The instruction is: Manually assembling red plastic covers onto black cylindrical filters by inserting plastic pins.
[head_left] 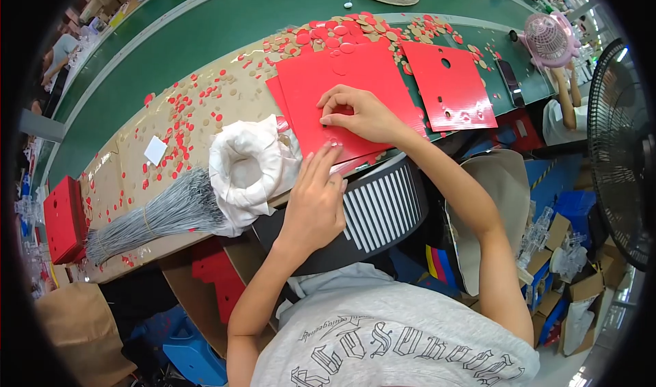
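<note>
A stack of glossy red sheets (pixel 342 79) lies in front of me on the table. Over its middle is my right hand (pixel 361 115), thumb and forefinger pinched together close to a small dark hole in the top sheet. What the pinch holds, if anything, is too small to make out. My left hand (pixel 316 199) rests its outstretched fingertips on the sheet's near edge. To its left sits a white cloth bag (pixel 232 175) with a rolled-down rim. Beside the bag lies a tied bundle of thin grey wires (pixel 160 212). Another red sheet (pixel 451 89) with punched holes lies at the right.
Red and brown punched-out discs (pixel 342 35) are heaped behind the sheets and scattered leftward. A phone (pixel 510 83) lies at the right, near a pink fan (pixel 549 38). A large black fan (pixel 618 154) stands at far right. More red pieces (pixel 63 219) stand at far left.
</note>
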Demonstrator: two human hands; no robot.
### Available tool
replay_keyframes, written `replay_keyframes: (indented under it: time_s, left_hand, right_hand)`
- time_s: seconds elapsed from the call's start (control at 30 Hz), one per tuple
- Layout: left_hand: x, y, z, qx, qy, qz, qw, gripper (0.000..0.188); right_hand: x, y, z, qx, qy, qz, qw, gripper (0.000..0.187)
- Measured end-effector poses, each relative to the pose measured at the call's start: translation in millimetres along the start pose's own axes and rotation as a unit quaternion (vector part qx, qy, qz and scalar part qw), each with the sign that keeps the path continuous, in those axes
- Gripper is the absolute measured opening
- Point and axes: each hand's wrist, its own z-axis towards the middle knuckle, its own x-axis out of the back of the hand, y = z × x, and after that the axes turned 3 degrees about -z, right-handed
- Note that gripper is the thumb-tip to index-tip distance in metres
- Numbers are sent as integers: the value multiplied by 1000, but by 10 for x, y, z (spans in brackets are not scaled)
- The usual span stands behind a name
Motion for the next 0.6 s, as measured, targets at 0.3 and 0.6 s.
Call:
replay_keyframes:
  time_s: [0.3, 0.6]
  left_hand:
    - [-148, -7, -2, 15, -24, 91, 995, 12]
    - [-126, 7, 46, 43, -14, 55, 997, 14]
  right_hand:
    - [-65, -1, 32, 37, 28, -82, 996, 13]
    - [150, 340, 75, 130, 186, -375, 899, 27]
